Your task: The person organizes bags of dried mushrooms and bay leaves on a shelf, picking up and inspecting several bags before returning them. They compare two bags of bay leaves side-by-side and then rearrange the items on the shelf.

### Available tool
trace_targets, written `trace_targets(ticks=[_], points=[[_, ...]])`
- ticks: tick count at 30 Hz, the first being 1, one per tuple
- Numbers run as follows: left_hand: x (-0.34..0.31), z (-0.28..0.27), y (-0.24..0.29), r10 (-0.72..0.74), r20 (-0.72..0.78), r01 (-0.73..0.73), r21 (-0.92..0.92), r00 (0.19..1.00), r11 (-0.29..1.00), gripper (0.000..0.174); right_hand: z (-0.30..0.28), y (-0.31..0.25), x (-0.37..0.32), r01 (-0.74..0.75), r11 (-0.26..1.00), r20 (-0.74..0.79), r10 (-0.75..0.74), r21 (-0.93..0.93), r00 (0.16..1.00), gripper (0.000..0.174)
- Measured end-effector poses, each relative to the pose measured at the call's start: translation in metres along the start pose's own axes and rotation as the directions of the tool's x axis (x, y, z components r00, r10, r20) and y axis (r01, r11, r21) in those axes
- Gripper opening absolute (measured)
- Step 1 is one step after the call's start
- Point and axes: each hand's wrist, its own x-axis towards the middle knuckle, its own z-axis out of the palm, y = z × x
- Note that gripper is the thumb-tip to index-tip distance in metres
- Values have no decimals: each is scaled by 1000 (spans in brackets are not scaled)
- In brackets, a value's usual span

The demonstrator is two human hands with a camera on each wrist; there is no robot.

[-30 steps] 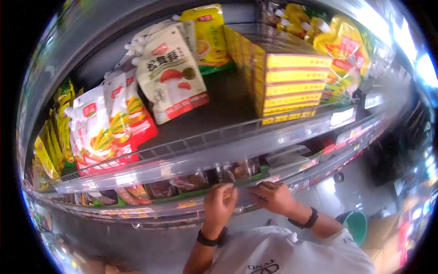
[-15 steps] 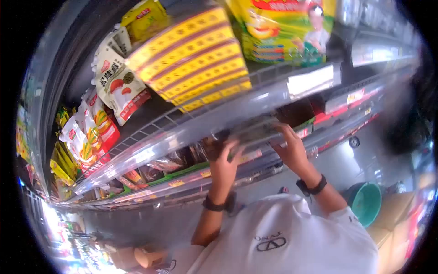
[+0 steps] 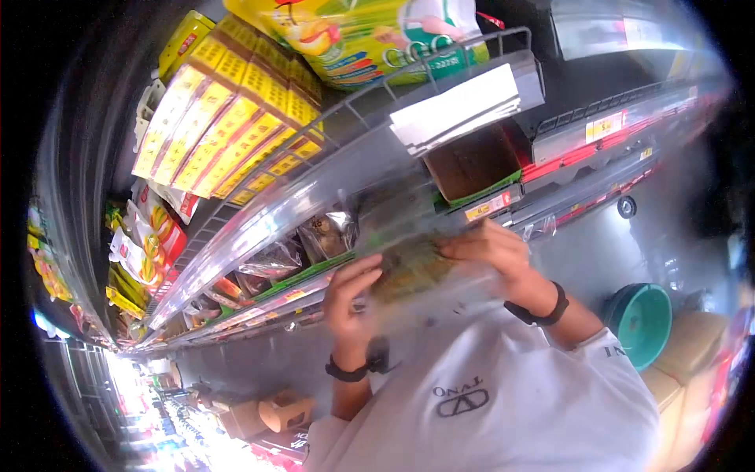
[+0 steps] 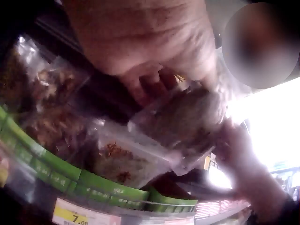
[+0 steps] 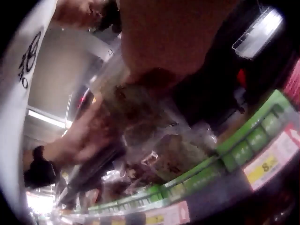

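Between my two hands is a clear plastic bag with greenish-brown dried food inside, blurred in the head view. My right hand pinches its right end, thumb and fingertips together. At its left end, my left hand grips the edge with bent fingers. The left wrist view shows the bag under the left palm, with the right hand at its far side. Just below, another clear bag with reddish-brown bits lies behind the green shelf-box front.
Above the hands, a wire-fronted shelf carries stacked yellow boxes and a large yellow-green pouch. A brown display box stands on the lower shelf, near more bagged goods. A green bucket and cartons stand at right.
The view has swung rightward along the shelf. My hands, earlier at the lower shelf's front, have drawn back toward the body with the clear bag between them.
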Motion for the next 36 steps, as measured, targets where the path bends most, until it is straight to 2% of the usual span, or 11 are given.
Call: trace_targets(ticks=[4, 6, 8, 9, 11, 12, 15, 17, 20, 23, 36], points=[[-1, 15, 9, -193, 243, 198, 4, 951, 980, 35, -10, -9, -29, -155, 962, -187, 199, 225, 962, 28], [-6, 28, 9, -241, 282, 243, 29, 929, 970, 35, -20, -8, -47, -467, 849, -116, 505, 249, 856, 29], [-9, 41, 6, -404, 324, 429, -7, 856, 903, 36, -27, -10, -54, -673, 676, -41, 714, 299, 699, 35], [-10, 47, 5, -481, 348, 519, -19, 805, 854, 36, -32, -12, -55, -715, 608, 46, 750, 344, 660, 35], [-10, 59, 4, -467, 386, 558, -164, 795, 814, 37, -43, -17, -59, -783, 465, 218, 784, 412, 581, 36], [-9, 66, 6, -491, 401, 604, -229, 773, 763, 38, -44, -21, -59, -785, 494, 258, 758, 374, 599, 38], [-10, 76, 1, -471, 491, 646, -287, 733, 707, 37, -46, -29, -66, -902, 288, 362, 843, 321, 398, 37], [-5, 75, 1, -413, 529, 599, -244, 741, 763, 35, -47, -29, -75, -892, 308, 332, 846, 332, 416, 38], [2, 69, -2, -463, 586, 676, -211, 666, 706, 32, -50, -31, -81, -876, 295, 306, 854, 381, 420, 39], [8, 71, 3, -382, 590, 550, -130, 711, 825, 30, -52, -34, -82, -876, 294, 295, 860, 382, 417, 39], [13, 67, 16, -434, 586, 548, -21, 685, 836, 28, -45, -31, -87, -848, 297, 309, 837, 438, 452, 33]])
